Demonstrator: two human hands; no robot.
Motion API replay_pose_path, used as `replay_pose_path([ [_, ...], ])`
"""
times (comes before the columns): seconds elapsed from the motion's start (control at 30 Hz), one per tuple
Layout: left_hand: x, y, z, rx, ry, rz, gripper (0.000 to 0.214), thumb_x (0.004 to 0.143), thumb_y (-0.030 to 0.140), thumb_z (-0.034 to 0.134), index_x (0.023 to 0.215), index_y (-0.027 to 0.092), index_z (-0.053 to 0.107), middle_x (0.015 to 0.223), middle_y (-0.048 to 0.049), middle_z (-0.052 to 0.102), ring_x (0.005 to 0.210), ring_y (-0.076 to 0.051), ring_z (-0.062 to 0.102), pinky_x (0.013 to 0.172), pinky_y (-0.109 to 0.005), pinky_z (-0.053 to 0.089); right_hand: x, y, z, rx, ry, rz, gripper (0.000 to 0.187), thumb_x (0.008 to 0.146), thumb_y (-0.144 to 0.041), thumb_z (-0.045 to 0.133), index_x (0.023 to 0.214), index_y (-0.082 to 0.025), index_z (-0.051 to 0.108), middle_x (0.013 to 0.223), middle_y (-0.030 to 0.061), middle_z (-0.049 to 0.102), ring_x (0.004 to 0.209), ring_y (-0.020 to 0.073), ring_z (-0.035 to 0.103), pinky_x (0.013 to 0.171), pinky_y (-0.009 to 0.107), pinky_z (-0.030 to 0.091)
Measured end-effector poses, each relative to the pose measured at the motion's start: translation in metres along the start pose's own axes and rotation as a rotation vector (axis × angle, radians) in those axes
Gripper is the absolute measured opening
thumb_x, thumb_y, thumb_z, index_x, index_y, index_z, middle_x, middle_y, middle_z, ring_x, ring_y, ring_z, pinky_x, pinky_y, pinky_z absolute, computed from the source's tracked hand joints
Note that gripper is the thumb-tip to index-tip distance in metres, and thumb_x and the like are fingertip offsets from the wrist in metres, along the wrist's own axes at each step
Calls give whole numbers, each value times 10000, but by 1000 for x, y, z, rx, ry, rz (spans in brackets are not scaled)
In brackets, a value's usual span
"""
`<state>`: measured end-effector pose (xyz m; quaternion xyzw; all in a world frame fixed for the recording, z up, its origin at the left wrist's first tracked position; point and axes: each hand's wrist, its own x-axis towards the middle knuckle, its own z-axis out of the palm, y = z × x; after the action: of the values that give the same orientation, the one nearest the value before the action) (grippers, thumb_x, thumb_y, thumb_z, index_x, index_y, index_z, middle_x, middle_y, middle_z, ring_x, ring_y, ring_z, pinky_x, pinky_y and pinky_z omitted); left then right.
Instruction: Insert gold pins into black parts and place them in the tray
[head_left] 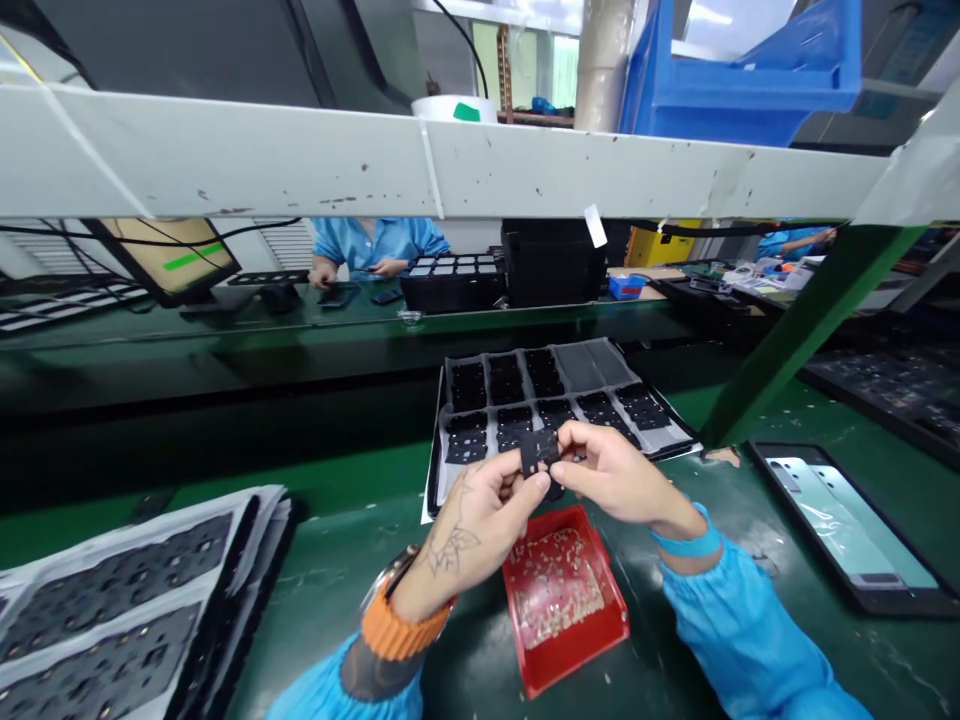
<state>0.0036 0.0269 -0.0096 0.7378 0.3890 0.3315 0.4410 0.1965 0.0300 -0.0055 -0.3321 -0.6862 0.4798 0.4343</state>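
Observation:
A small flat black plate (537,452) with cut-outs is held up over the bench. My left hand (480,510) pinches it from the left between thumb and fingers. My right hand (611,470) is closed at its right edge, thumb and fingertips on the plate; any tiny piece between those fingertips is hidden. Just below both hands sits a red tray (616,610) strewn with many tiny pale pieces. Behind them lies a sectioned tray (592,370), most of its compartments filled with similar black plates and a couple at the back showing bare lining.
Stacked trays of black parts (112,590) stand at left. On the right lies a black tray with pale-green phone panels (847,520), near a slanted green post (810,330). A white shelf beam (480,170) crosses overhead. A co-worker in blue (375,245) sits opposite.

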Motion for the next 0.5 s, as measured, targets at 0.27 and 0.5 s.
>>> replay_pose_path([
  [0.27, 6, -8, 1, -196, -53, -113, 343, 901, 431, 582, 701, 154, 552, 585, -12, 640, 504, -100, 577, 502, -196, 458, -2, 4, -6, 53, -32, 137, 185, 874, -307, 587, 958, -149, 540, 680, -15, 581, 503, 153, 611, 417, 152, 431],
  [0.5, 5, -3, 3, -225, -51, -97, 320, 903, 425, 575, 782, 132, 619, 671, -58, 699, 577, -129, 647, 535, -213, 493, -2, 0, 3, 99, -38, 91, 178, 859, -256, 612, 992, -143, 580, 786, 27, 623, 609, 157, 638, 502, 173, 506],
])
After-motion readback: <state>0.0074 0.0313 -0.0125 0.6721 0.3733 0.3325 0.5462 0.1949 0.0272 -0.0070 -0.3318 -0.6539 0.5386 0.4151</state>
